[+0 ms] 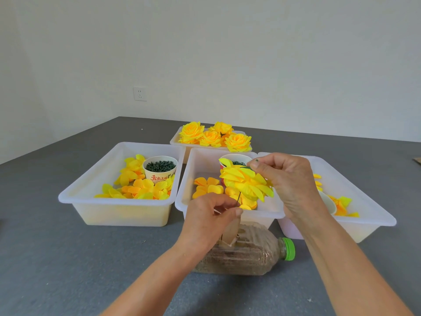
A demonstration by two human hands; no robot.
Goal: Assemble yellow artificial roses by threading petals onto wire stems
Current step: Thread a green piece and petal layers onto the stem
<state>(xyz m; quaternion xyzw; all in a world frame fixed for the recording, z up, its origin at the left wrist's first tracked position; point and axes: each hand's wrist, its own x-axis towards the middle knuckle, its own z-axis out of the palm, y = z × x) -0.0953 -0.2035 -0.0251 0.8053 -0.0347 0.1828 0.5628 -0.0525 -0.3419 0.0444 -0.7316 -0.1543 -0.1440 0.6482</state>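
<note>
A half-built yellow rose (247, 182) of stacked petals sits on a thin dark wire stem (238, 198) above the middle white bin (186, 201). My left hand (211, 217) pinches the lower end of the wire. My right hand (289, 181) holds the top of the petal stack, thumb and forefinger pinching a small green piece at the stem's tip. Loose yellow and orange petals (208, 187) lie in the middle bin.
A left bin (77, 198) holds petals and a paper cup of green parts (160, 168). Finished roses (214, 136) fill a far bin. A right bin (373, 215) holds more petals. A sand-filled bottle with green cap (288, 248) lies under my hands on the grey table.
</note>
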